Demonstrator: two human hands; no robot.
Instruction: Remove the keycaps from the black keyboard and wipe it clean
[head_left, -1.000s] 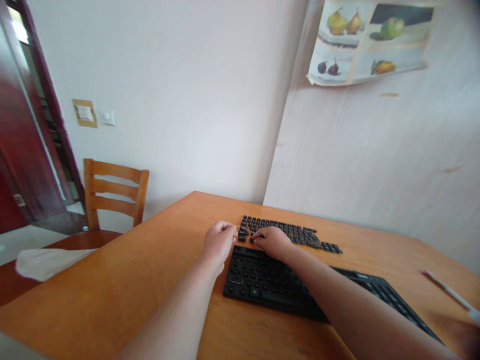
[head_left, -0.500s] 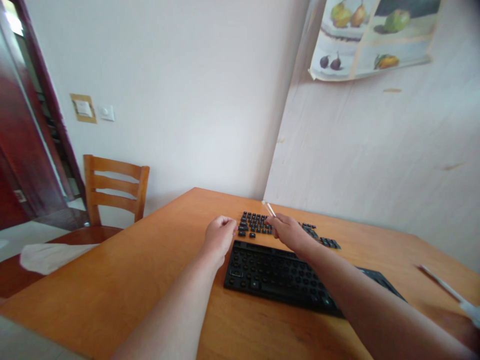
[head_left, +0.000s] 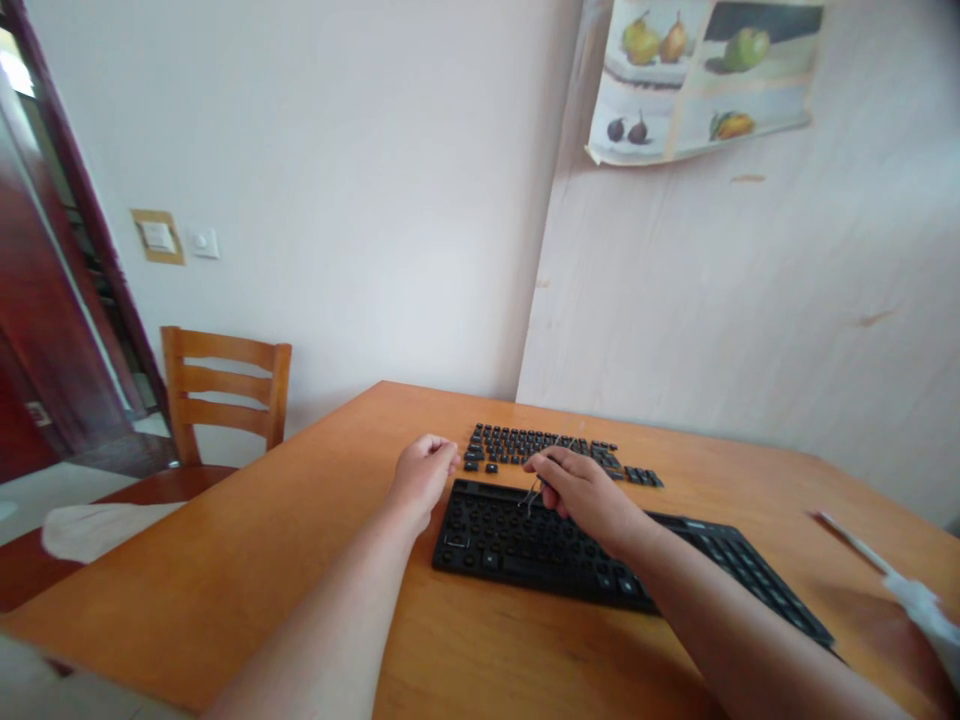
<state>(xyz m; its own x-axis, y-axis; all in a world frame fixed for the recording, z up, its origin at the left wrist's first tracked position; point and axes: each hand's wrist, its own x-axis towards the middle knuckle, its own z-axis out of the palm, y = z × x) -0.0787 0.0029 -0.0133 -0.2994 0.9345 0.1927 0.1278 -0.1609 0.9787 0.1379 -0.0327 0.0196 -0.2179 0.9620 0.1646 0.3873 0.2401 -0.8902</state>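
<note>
My right hand point(head_left: 581, 490) is closed around a small wire tool, likely a keycap puller point(head_left: 529, 497), its thin prongs pointing down over the black keyboard point(head_left: 540, 583). Most of the keyboard's left and middle part is stripped of keycaps, while caps still sit on its right end. My left hand point(head_left: 427, 470) hovers by the keyboard's top left corner, fingers curled together. Whatever those fingers hold, if anything, is hidden. Behind the keyboard, loose black keycaps point(head_left: 514, 443) lie in rows, partly covered by my right hand.
To the right on the wooden table point(head_left: 322, 510) lies a thin pale stick point(head_left: 851, 537) beside a crumpled white wrapping point(head_left: 919, 605). A wooden chair point(head_left: 229, 382) with a white cloth point(head_left: 97, 530) on its seat stands at the left. A wall rises behind the table.
My right hand has brought the wire tool down from near the loose keycaps to over the keyboard, its prongs turning from upward to downward. My left hand stays closed. The view has shifted slightly.
</note>
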